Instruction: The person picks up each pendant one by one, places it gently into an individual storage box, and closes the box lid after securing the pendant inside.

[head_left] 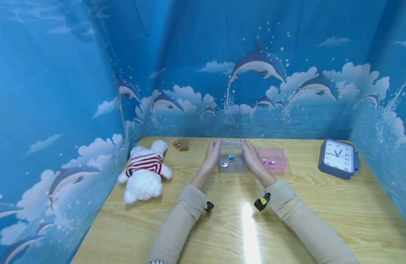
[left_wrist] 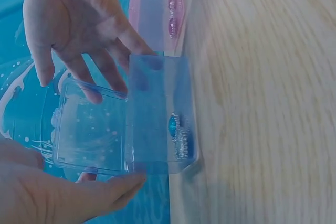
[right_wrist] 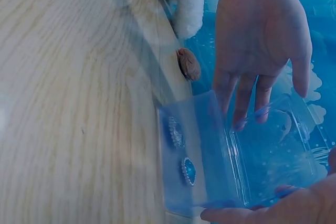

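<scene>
A clear bluish plastic box [head_left: 232, 167] stands on the table between my two hands, its transparent lid [left_wrist: 89, 129] raised. Inside lie a blue heart-shaped gem [head_left: 231, 158] and a clear gem [head_left: 224, 164], both with sparkly rims. My left hand [head_left: 212, 154] is at the box's left side, fingers extended along the side and lid. On the other side, my right hand [head_left: 252, 156] has its fingers straight and slightly spread, fingertips right at the box and lid edge. Neither hand curls round the box.
A pink box [head_left: 279, 157] with pink gems stands right of my right hand. Farther right is a blue alarm clock [head_left: 338, 158]. To the left lie a white plush toy [head_left: 143, 187] in a striped top and a small brown keychain item [head_left: 183, 144]. A dolphin-print curtain [head_left: 196, 73] borders the table.
</scene>
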A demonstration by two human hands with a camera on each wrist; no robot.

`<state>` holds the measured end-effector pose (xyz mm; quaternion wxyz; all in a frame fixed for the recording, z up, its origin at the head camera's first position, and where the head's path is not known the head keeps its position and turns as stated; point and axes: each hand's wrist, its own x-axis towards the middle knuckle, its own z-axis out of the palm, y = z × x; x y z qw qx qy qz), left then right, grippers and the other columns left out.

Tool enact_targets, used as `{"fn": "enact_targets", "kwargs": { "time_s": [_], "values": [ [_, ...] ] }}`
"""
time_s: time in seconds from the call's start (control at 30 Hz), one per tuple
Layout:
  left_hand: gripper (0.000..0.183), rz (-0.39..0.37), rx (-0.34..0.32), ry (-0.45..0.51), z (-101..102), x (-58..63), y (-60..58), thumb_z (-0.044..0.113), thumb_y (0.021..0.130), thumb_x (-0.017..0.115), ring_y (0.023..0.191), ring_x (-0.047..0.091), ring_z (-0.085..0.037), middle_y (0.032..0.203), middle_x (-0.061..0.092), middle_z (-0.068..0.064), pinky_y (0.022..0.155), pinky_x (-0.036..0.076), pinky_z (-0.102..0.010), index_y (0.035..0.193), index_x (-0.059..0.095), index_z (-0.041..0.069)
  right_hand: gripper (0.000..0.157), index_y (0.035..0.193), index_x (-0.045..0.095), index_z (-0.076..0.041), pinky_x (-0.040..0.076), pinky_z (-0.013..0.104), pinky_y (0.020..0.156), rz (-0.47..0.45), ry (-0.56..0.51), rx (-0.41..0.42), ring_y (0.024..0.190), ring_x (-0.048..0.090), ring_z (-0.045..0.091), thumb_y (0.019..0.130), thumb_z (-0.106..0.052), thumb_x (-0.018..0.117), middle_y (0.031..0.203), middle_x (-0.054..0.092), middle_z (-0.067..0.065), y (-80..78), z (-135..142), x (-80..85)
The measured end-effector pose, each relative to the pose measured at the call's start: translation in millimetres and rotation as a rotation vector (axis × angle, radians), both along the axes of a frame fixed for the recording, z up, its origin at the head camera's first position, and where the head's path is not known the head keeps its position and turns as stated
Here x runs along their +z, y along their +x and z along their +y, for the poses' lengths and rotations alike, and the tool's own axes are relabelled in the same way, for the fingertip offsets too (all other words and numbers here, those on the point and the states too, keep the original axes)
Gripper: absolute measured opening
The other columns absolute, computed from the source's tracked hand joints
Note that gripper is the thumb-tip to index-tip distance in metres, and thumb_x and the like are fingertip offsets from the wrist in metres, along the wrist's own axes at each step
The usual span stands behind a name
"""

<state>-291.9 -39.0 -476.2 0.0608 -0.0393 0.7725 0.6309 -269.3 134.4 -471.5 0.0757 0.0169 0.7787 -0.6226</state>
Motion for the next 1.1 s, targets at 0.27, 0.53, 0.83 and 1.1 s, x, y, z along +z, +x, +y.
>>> {"fn": "enact_targets", "kwargs": {
  "time_s": [0.27,0.53,0.83,1.1],
  "values": [
    [0.049,0.022,0.048,0.010,0.3,-7.2,-0.7,0.041,0.110,0.043,0.140,0.053,-0.036,0.146,0.058,-0.018,0.124,0.041,-0.051,0.143,0.053,0.006,0.065,0.168,0.021,-0.008,0.011,0.053,0.137,0.007,-0.008,-0.022,0.165,0.015,0.036,0.115,-0.045,0.026,0.177,0.019,0.015,0.6,-3.6,-8.3],
    [0.044,0.047,0.049,0.026,0.4,-13.3,-1.5,0.017,0.106,0.046,0.147,0.050,-0.036,0.153,0.056,-0.017,0.127,0.039,-0.051,0.146,0.053,0.002,0.054,0.164,0.032,-0.008,0.014,0.055,0.136,-0.004,0.009,-0.052,0.164,0.020,0.036,0.114,-0.029,0.034,0.175,0.026,0.013,1.0,-6.8,-13.3],
    [0.049,0.063,0.001,0.031,-1.9,-18.2,0.0,-0.001,0.101,0.047,0.149,0.049,-0.037,0.163,0.047,-0.017,0.127,0.041,-0.048,0.150,0.051,0.002,0.055,0.167,0.026,-0.007,0.006,0.055,0.136,0.020,0.084,0.013,0.166,0.007,0.038,0.114,-0.021,0.032,0.179,0.007,0.013,5.3,-6.9,-18.1],
    [0.057,0.077,-0.046,-0.013,-4.7,-23.0,-0.1,-0.006,0.101,0.045,0.148,0.051,-0.038,0.164,0.047,-0.016,0.124,0.043,-0.046,0.157,0.047,0.005,0.056,0.166,0.023,-0.003,0.007,0.058,0.135,0.035,0.072,0.040,0.165,0.006,0.044,0.111,-0.006,0.032,0.178,0.002,0.018,8.7,-7.4,-20.7]
  ]
}}
